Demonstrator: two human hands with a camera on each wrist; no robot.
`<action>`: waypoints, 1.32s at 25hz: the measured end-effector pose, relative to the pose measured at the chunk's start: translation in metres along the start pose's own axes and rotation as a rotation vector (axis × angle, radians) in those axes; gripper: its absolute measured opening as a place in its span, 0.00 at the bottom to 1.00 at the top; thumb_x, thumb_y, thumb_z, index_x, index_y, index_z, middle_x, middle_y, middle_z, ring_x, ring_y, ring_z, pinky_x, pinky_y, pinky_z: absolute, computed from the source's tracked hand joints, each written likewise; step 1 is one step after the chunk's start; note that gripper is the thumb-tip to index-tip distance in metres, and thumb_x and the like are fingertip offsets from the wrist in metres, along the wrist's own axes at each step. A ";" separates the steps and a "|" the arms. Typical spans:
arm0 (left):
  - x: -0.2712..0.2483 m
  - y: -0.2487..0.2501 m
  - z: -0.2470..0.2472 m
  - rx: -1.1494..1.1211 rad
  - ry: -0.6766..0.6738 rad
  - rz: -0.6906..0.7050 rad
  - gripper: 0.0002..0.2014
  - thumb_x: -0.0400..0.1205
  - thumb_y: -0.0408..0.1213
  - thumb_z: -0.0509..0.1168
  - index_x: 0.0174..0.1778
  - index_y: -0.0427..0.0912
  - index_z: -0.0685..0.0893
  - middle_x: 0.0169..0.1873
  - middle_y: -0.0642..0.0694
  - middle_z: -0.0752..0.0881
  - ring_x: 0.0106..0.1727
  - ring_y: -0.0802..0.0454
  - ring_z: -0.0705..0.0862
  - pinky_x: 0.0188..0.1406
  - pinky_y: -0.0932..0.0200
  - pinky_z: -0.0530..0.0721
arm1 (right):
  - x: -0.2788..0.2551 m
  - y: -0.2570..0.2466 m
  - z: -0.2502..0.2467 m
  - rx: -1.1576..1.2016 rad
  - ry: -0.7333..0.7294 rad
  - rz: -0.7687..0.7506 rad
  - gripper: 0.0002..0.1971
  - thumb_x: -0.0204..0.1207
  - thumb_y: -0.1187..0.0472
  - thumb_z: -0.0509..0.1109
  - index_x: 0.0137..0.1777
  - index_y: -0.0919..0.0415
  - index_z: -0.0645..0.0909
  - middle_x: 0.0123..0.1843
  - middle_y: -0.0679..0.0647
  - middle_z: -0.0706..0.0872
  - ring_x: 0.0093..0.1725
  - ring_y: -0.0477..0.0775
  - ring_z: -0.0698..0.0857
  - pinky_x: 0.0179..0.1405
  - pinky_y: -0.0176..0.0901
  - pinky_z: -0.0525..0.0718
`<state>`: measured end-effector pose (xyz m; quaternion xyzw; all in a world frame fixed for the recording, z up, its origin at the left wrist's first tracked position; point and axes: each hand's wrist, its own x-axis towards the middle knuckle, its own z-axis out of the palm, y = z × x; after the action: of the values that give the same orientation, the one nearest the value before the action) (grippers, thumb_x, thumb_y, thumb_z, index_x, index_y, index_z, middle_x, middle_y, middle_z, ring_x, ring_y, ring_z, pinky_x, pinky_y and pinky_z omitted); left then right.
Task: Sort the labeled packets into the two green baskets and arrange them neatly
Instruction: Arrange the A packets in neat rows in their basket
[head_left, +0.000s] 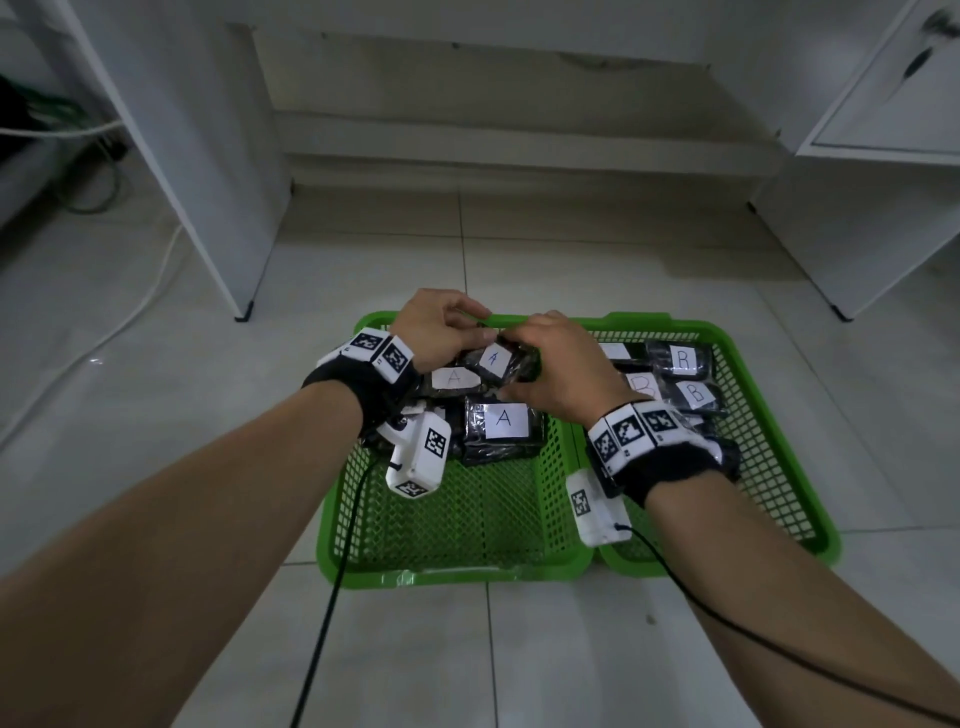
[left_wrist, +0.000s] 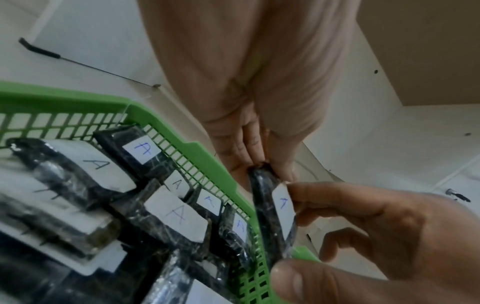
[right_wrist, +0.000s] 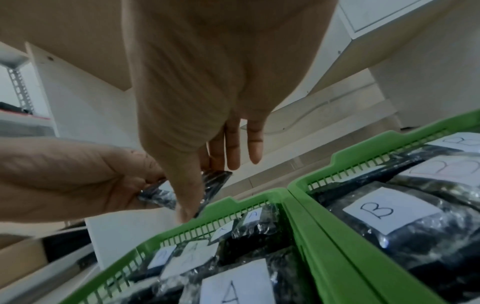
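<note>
Two green mesh baskets stand side by side on the tiled floor. The left basket (head_left: 457, 571) holds several black packets labelled A (head_left: 504, 421); the right basket (head_left: 826, 540) holds black packets labelled B (head_left: 685, 361). Both hands hold one black packet labelled A (head_left: 496, 361) above the far end of the left basket. My left hand (head_left: 480, 327) pinches its far end, and my right hand (head_left: 530, 353) grips its near right side. The left wrist view shows this packet (left_wrist: 275, 216) standing on edge at the basket rim (left_wrist: 202, 152). The right wrist view shows its dark end (right_wrist: 215, 183) between the two hands.
A white furniture panel (head_left: 208, 182) stands on the left and a white cabinet (head_left: 857, 208) on the right, both beyond the baskets. A white cable (head_left: 130, 312) lies on the floor at the left. Black leads hang from both wrist cameras.
</note>
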<state>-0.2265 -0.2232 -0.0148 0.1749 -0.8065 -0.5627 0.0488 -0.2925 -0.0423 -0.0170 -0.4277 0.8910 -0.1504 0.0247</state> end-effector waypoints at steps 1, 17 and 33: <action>-0.002 0.000 -0.003 -0.026 0.007 -0.012 0.12 0.77 0.37 0.77 0.55 0.43 0.89 0.44 0.48 0.93 0.44 0.57 0.92 0.40 0.69 0.86 | 0.000 0.001 0.002 -0.015 0.013 0.002 0.28 0.65 0.46 0.85 0.65 0.51 0.85 0.54 0.46 0.86 0.56 0.49 0.78 0.55 0.48 0.80; -0.015 -0.036 0.013 1.031 -0.315 0.009 0.41 0.73 0.57 0.74 0.81 0.46 0.69 0.83 0.42 0.62 0.83 0.39 0.62 0.78 0.37 0.69 | 0.012 0.007 0.014 -0.067 -0.298 0.217 0.10 0.64 0.61 0.81 0.46 0.52 0.89 0.47 0.50 0.87 0.51 0.56 0.87 0.53 0.49 0.88; -0.012 -0.048 0.018 1.001 -0.209 0.081 0.38 0.72 0.54 0.74 0.76 0.44 0.70 0.74 0.43 0.74 0.74 0.42 0.73 0.70 0.42 0.79 | 0.013 0.010 0.020 -0.001 -0.224 0.205 0.32 0.62 0.65 0.85 0.69 0.55 0.84 0.65 0.54 0.82 0.68 0.57 0.78 0.70 0.52 0.80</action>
<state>-0.2097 -0.2176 -0.0646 0.0884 -0.9838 -0.1195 -0.1003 -0.3049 -0.0509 -0.0382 -0.3486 0.9217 -0.0980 0.1389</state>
